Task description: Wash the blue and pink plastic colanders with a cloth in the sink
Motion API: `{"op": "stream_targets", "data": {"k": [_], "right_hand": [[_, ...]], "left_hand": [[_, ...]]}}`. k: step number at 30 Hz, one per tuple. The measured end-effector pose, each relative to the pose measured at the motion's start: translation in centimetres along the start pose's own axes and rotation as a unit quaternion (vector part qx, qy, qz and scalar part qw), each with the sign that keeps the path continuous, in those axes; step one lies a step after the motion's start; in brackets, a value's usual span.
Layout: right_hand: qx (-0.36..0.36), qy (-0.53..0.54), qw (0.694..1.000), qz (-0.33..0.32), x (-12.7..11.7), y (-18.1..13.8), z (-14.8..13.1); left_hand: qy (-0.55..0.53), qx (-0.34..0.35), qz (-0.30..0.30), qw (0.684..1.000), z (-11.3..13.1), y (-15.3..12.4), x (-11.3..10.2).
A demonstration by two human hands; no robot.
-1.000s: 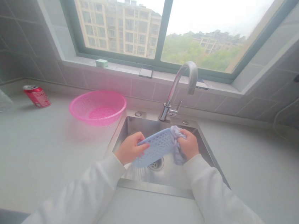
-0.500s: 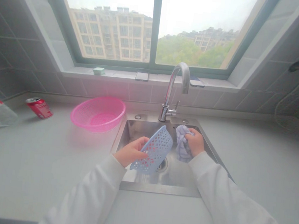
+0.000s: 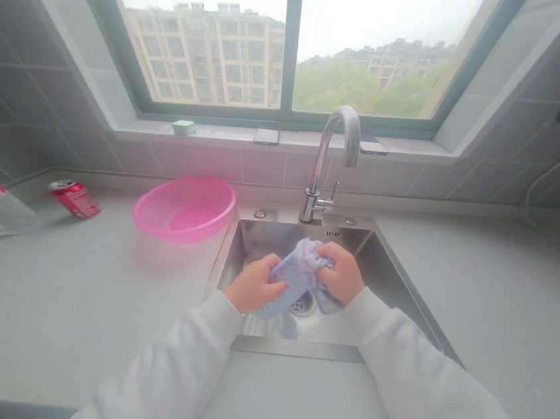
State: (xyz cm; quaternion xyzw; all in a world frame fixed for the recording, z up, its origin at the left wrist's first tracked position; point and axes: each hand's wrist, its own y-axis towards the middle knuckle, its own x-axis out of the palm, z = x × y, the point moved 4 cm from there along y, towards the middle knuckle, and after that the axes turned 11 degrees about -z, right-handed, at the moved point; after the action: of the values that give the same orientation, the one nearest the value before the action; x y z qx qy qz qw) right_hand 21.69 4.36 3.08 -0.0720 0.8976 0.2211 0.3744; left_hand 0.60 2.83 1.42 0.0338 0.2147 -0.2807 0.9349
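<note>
Well, a pink basket (image 3: 185,193) stands on the counter (image 3: 100,297) beside the steel sink (image 3: 277,236). Over the sink's drain, the left hand (image 3: 254,285) grips a small blue basket (image 3: 287,290) with closed fingers, while the right hand (image 3: 340,274) clenches a crumpled cloth (image 3: 307,259) against it.

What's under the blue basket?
Steel sink floor and part of the drain strainer show below the blue basket; the strainer's upper part is covered by the basket and a cloth.

Two hands (image 3: 254,285), one blue basket (image 3: 284,291), one cloth (image 3: 309,259)
</note>
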Motion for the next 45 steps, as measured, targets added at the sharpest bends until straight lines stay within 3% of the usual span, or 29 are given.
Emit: {"op": "stream_targets", "data": {"k": [2, 4, 7, 10, 12, 14, 17, 20, 22, 25, 31, 36, 40, 45], "right_hand": [[0.072, -0.011, 0.997, 0.039, -1.9, 0.7, 2.4], [0.086, -0.040, 0.994, 0.054, -2.9, 0.7, 2.9], [-0.003, -0.082, 0.996, 0.028, -1.9, -0.5, -0.3], [-0.129, -0.093, 0.986, -0.043, 0.5, -1.9, -4.2], [-0.144, -0.093, 0.983, -0.058, 1.1, -1.9, -4.6], [-0.085, -0.091, 0.992, -0.027, 0.2, -0.9, -2.5], [0.066, -0.085, 0.993, 0.044, -2.2, 0.7, 3.0], [0.199, -0.042, 0.978, 0.050, -3.4, 1.3, 7.7], [0.244, -0.014, 0.969, 0.042, -3.4, 1.3, 9.3], [0.259, 0.002, 0.965, 0.034, -2.9, 1.3, 9.8], [0.261, 0.025, 0.965, 0.033, -2.9, 1.3, 10.2], [0.266, 0.038, 0.962, 0.041, -3.0, 1.3, 10.6], [0.263, 0.046, 0.963, 0.042, -2.9, 1.3, 10.5], [0.243, 0.034, 0.968, 0.057, -3.2, 1.3, 9.1]], "left_hand": [[-0.001, -0.006, -0.017, 1.000, 0.0, 0.0, 0.4], [-0.008, -0.003, -0.022, 1.000, 0.1, -0.1, 0.8], [0.016, 0.006, 0.001, 1.000, 0.3, -0.1, 0.8], [0.037, 0.015, 0.013, 0.999, 0.3, -0.2, 0.5], [0.035, 0.015, 0.009, 0.999, 0.3, -0.2, 0.3], [0.029, 0.008, 0.008, 1.000, 0.3, -0.2, 0.3], [-0.031, -0.003, 0.001, 1.000, 0.2, -0.2, 0.4], [-0.173, -0.006, -0.022, 0.985, 0.0, 0.0, 0.7], [-0.250, 0.013, -0.050, 0.967, -0.2, 0.3, 0.9], [-0.317, 0.023, -0.084, 0.944, -0.5, 0.7, 1.1], [-0.428, -0.024, -0.019, 0.903, -1.5, 0.8, 0.9], [-0.482, -0.006, -0.067, 0.873, -1.0, 0.5, 0.3], [-0.467, -0.033, -0.012, 0.884, -1.1, 0.3, -0.3], [-0.328, -0.069, 0.091, 0.938, -1.1, 0.3, -0.5]]}}
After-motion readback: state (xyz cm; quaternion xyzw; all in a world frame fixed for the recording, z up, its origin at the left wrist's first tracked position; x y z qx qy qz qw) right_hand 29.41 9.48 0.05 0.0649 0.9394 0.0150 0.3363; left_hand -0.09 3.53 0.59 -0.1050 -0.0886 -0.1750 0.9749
